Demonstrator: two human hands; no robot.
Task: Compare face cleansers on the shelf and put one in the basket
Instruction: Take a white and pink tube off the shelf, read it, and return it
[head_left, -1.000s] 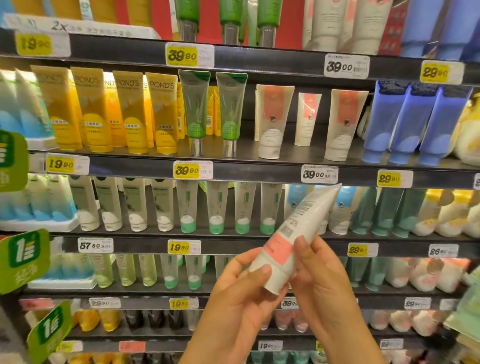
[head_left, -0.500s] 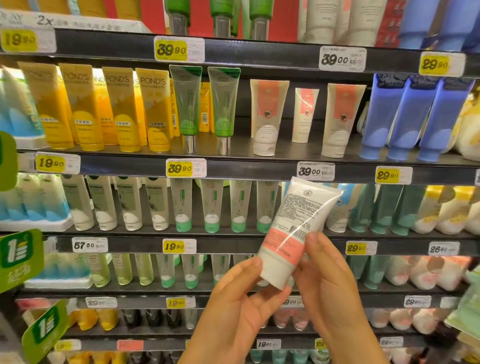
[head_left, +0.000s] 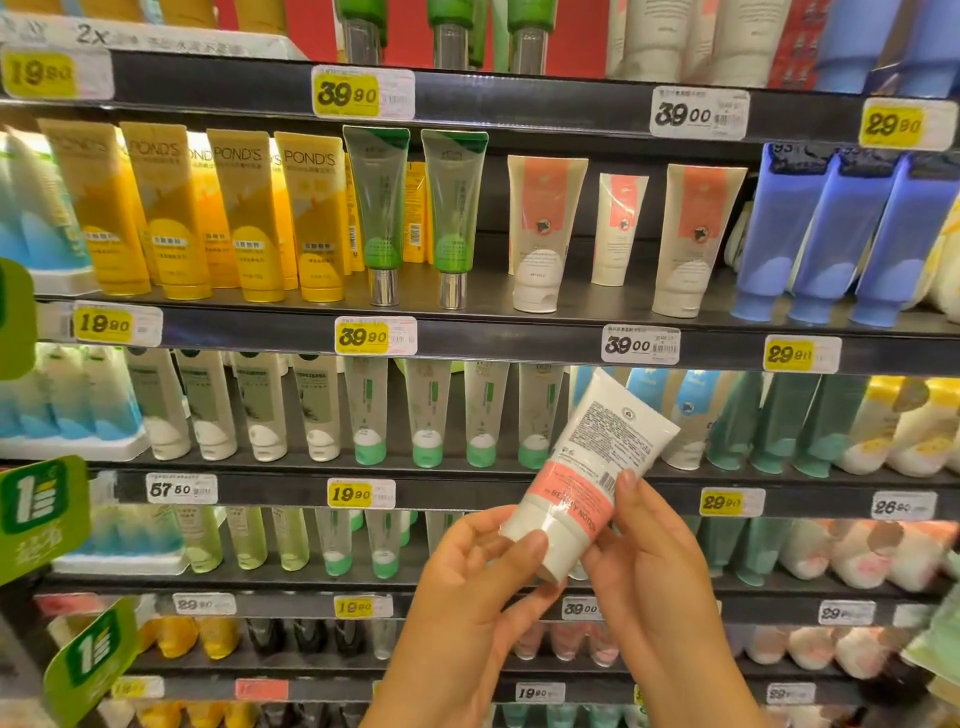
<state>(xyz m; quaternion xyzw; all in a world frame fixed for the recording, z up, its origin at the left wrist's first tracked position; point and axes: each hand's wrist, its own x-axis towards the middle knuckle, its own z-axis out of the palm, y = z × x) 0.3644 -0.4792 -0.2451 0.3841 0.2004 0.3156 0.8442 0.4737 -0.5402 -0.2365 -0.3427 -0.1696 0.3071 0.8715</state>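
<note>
Lower right of frame: left hand (head_left: 467, 587) and right hand (head_left: 654, 566) fingers pinch the cleanser tube (head_left: 589, 470) near its cap; probably light, soft, slippery plastic.

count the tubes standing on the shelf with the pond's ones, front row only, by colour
Yellow Pond's tubes: 4
Green tubes with silver caps: 2
Cream tubes with coral panels: 3
Blue tubes: 3
Total: 12

Partly cut-off tubes at either edge and the yellow boxes behind are left out, as is the tube in the hands.
</note>
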